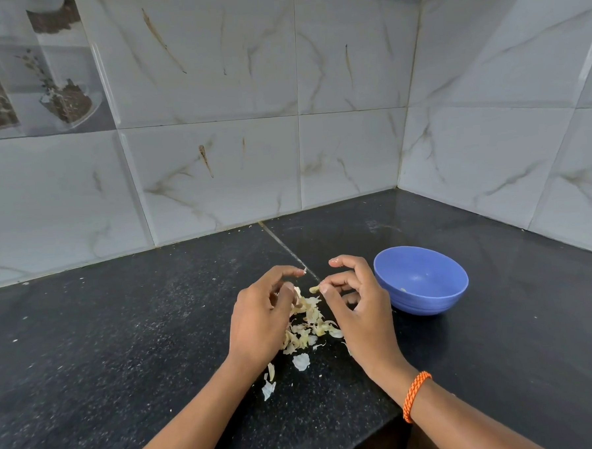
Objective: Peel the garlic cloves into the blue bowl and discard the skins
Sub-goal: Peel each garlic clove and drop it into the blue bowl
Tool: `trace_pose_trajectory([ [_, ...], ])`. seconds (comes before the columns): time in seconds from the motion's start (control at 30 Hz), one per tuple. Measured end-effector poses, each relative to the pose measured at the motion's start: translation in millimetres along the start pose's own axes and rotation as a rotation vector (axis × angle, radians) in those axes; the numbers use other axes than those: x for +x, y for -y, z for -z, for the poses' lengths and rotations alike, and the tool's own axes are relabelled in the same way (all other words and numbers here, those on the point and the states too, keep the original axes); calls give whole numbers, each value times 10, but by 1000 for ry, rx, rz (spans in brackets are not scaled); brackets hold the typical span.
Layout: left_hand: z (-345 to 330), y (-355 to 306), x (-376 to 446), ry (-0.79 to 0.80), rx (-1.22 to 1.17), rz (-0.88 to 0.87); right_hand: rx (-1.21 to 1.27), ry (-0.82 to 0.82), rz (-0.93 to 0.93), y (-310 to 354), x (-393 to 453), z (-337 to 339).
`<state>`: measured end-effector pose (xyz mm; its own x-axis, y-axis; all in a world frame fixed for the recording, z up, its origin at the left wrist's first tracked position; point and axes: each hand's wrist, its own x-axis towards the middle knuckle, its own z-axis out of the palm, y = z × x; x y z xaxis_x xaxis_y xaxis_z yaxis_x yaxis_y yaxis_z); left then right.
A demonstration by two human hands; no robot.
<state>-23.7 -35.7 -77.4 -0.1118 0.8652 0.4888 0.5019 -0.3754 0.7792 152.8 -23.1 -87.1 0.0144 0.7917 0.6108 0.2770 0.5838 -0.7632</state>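
While the right hand pinches a garlic clove — long axis pointing left — the blue bowl sits just right of it, the left hand loosely curled, seemingly empty.

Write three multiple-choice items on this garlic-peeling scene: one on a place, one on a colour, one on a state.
1. Where does the blue bowl stand?
A. beside the right hand
B. left of the left hand
C. on the heap of skins

2. What colour is the wristband on the right arm?
A. green
B. orange
C. white

3. What is the right hand doing?
A. lying flat on the counter
B. gripping the bowl's rim
C. pinching a small garlic piece

Answers: 1 A, the bowl sits just past the right hand's knuckles. 2 B, the band is orange. 3 C, thumb and fingertip meet on the piece.
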Motion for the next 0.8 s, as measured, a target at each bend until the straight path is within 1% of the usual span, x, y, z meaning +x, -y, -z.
trace_pose_trajectory([
  [0.1,8,-8,-12,0,48,-34,-63,10,31,-18,-8,-10],
  [0.27,24,14,-10,10,56,-41,-126,18,50,-30,-19,-13],
  [0.4,45,54,-2,8,63,-35,-265,89,128,36,13,43],
  [0.5,48,18,1,-21,86,-20,-325,98,148,121,185,184],
  [0.63,53,14,-11,-17,106,1,-401,35,82,172,491,502],
  [0.73,65,34,-30,1,100,13,-508,-23,-8,107,658,768],
  [0.8,65,32,-23,-4,84,26,-602,-29,-64,49,724,912],
])
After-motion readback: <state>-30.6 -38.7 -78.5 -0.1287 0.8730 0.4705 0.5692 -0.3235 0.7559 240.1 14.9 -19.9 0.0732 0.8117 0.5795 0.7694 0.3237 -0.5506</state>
